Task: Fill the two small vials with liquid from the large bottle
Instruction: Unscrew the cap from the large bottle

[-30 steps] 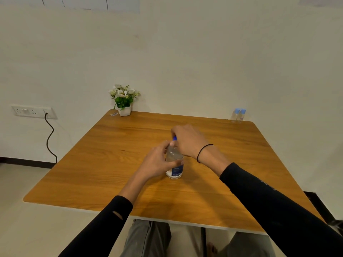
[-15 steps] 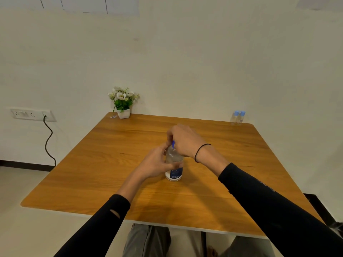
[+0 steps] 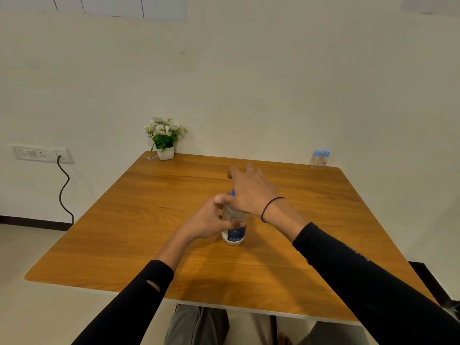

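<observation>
Standing upright — large bottle (image 3: 234, 229), blue cap (image 3: 233, 191) upward

Both arms wear long black close-fitting sleeves that end short of the wrists. The left sleeve (image 3: 139, 295) has a small oval slit near the forearm, showing a pale patch through the cloth. The right sleeve (image 3: 361, 277) carries faint small lettering along its outer side, too small to read. A thin black band (image 3: 270, 207) circles the right wrist. Grey trousers (image 3: 196, 324) cover the legs at the bottom edge of the view.
</observation>
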`<state>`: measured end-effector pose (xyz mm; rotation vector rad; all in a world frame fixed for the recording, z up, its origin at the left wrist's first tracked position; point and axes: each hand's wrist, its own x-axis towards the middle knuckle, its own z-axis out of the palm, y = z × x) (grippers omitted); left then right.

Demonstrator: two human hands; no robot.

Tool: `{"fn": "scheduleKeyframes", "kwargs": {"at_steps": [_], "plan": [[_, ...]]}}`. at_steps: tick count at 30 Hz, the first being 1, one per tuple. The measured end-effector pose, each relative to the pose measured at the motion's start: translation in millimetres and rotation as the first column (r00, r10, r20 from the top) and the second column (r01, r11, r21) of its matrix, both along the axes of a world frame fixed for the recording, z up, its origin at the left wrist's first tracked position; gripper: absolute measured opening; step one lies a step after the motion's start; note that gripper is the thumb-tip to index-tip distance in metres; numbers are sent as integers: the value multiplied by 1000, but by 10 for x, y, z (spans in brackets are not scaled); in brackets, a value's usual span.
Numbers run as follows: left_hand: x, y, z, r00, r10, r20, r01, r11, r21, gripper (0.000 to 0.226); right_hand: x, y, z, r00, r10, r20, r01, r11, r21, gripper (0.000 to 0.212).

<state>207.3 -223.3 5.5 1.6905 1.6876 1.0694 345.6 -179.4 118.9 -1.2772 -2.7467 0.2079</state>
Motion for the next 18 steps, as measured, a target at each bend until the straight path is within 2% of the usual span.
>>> {"fn": "scheduleKeyframes", "kwargs": {"at_steps": [3,5,6,8,10,12,15,16,18], "plan": [[7,3,9,1000,-28,12,27,999,20,64,-27,8,-10,999,5,-32,-2,996,91,21],[9,11,-2,1000,-24,14,24,999,22,64,-29,18,-5,998,48,-44,-46,998,51,11],[11,5,7,1000,-19,18,18,1000,19,63,-28,26,6,996,70,-51,-69,997,17,13],[0,15,-6,1000,-11,9,11,1000,11,60,-8,8,30,996,78,-36,-80,995,-56,39],[-6,22,-16,1000,-17,23,17,1000,6,57,5,-7,15,1000,8,-23,-9,999,-35,56],[-1,12,2,999,-25,34,25,1000,6,58,-12,2,-13,999,-42,-32,43,998,39,43],[-9,16,-4,999,-32,31,31,999,14,64,-37,20,-23,998,22,-59,-19,999,41,15],[-2,1,11,999,-29,35,29,999,17,66,-36,31,-20,997,48,-63,-47,999,18,15],[-12,-4,5,999,-12,36,11,1000,3,63,-27,28,-7,996,70,-55,-74,995,-67,39]]}}
